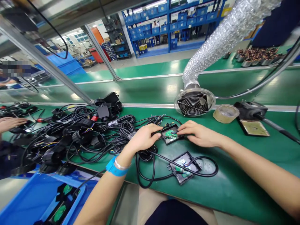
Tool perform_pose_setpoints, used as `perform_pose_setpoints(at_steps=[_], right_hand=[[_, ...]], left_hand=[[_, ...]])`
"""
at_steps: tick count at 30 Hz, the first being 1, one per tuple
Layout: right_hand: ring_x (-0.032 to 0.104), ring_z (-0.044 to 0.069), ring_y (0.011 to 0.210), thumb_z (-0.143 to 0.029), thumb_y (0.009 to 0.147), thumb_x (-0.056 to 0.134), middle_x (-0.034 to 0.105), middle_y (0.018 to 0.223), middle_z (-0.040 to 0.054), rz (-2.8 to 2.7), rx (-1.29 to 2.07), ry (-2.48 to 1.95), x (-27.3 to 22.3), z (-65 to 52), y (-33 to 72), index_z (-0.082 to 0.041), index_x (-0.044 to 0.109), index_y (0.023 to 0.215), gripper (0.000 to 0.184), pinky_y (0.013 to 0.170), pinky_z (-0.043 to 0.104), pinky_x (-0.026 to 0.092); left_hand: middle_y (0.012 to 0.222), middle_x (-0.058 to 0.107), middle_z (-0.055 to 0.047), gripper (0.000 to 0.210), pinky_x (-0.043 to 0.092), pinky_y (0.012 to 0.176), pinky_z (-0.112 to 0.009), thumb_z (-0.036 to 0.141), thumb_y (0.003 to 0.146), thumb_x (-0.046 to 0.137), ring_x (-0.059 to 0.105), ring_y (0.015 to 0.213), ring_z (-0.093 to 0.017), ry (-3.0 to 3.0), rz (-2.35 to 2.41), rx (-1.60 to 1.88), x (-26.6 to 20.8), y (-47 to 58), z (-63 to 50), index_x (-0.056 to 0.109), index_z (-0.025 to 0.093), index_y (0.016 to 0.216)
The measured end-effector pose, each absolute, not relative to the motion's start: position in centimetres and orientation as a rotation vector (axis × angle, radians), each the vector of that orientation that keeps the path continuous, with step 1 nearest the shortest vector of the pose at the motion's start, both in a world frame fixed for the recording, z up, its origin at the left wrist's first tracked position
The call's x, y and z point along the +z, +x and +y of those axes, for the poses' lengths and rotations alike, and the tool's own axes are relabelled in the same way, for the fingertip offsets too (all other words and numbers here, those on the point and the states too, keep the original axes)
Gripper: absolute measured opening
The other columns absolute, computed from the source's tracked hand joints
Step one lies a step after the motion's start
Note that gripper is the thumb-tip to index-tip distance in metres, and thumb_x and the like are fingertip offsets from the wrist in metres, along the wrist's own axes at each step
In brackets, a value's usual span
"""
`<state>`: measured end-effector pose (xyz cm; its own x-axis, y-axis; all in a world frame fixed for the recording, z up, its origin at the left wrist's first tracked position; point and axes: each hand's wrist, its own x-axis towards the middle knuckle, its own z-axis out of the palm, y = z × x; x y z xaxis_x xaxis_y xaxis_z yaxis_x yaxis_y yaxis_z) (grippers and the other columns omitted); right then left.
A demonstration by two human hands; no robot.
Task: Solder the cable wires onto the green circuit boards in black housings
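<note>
My left hand [144, 137] grips the left edge of a small open black case [170, 136] holding a green circuit board, on the green bench. My right hand [199, 133] rests on the case's right side, fingertips on the board and its wires. A second open black case [185, 167] with a green board and a looped black cable lies nearer to me. My left wrist wears a blue band.
A big tangle of black cables and adapters [75, 134] fills the left. A fume fan [194, 103] on a foil duct, a tape roll [225, 113] and a soldering stand [252, 120] sit behind. A blue bin [35, 200] is lower left. Another person's hand [10, 122] is far left.
</note>
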<state>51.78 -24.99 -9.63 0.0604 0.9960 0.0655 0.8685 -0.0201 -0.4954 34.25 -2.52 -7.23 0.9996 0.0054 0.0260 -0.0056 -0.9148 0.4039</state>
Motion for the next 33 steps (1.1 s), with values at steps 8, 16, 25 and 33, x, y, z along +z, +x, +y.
perform_pose_setpoints(at_steps=[8, 16, 25, 33], right_hand=[[0.037, 0.027, 0.130, -0.011, 0.058, 0.064, 0.039, 0.141, 0.0072, -1.784, 0.977, -1.857, -8.3, -31.7, 47.9, -0.028, 0.044, 0.135, 0.081, 0.108, 0.043, 0.034], [0.058, 0.022, 0.103, -0.031, 0.087, 0.052, 0.056, 0.114, 0.0105, -1.936, 0.324, -1.945, -13.6, -31.0, 46.9, -0.025, 0.068, 0.092, 0.017, 0.086, 0.036, 0.053], [0.064, 0.033, 0.090, -0.038, 0.067, 0.067, 0.064, 0.100, 0.0070, -1.753, 0.053, -1.843, -13.3, -29.8, 49.2, -0.057, 0.056, 0.106, 0.044, 0.067, 0.048, 0.058], [0.041, 0.040, 0.125, -0.061, 0.067, 0.063, 0.040, 0.139, 0.0081, -1.169, 0.038, -1.748, -8.8, -27.1, 50.4, -0.049, 0.023, 0.139, 0.083, 0.092, 0.058, 0.044]], left_hand=[[0.120, 0.061, -0.009, 0.041, 0.042, 0.099, -0.035, 0.034, 0.087, 0.050, 0.055, 0.112, -0.022, 2.757, -0.107, -0.075, -6.7, 34.0, -5.3, 0.058, 0.018, 0.124], [0.105, 0.065, -0.017, 0.050, 0.050, 0.082, -0.045, 0.055, 0.070, 0.066, 0.062, 0.098, -0.033, 2.958, -0.126, -0.392, -7.3, 37.1, -8.8, 0.069, 0.015, 0.099], [0.092, 0.070, -0.019, 0.022, 0.054, 0.066, -0.043, 0.023, 0.068, 0.061, 0.066, 0.086, -0.034, 2.864, 0.035, -0.341, -8.1, 37.4, -9.5, 0.070, 0.012, 0.085], [0.089, 0.070, -0.002, 0.024, 0.047, 0.070, -0.027, 0.033, 0.083, 0.049, 0.063, 0.085, -0.019, 2.628, 0.179, 0.304, -3.9, 35.7, -7.0, 0.066, 0.022, 0.095]])
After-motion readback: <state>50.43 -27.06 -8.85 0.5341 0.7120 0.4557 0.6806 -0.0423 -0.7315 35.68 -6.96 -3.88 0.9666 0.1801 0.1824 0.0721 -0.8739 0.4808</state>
